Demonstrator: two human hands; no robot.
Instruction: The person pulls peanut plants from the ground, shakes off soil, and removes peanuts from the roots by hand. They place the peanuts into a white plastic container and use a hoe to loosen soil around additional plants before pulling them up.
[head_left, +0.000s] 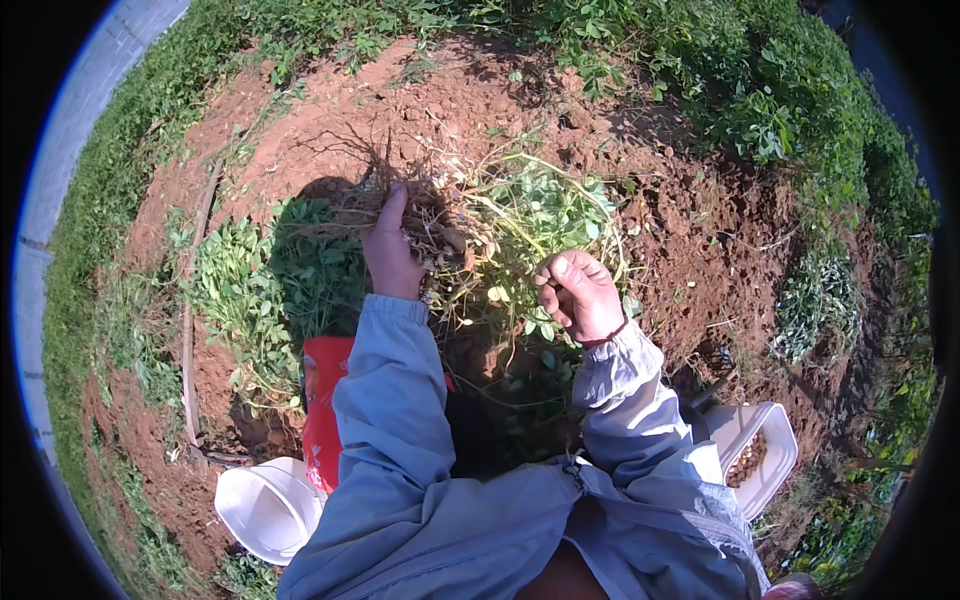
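Observation:
My left hand (394, 251) grips the root end of a bundle of uprooted peanut plants (435, 217), its thumb lying over the brown roots. Pale stems and green leaves (559, 217) spread from the bundle to the right. Over these leaves my right hand (581, 292) is curled, its fingertips near the thumb; whether something small is between them cannot be told. A white bucket (742, 465) at the lower right holds many small tan pods, partly hidden by my sleeve.
A white bucket with a handle (262, 510) stands at the lower left, beside a red patterned cloth (321, 412). A long thin pole (189, 345) lies on the soil at the left. Pulled plants (240, 285) lie near it. Green growth (787, 97) borders the reddish soil.

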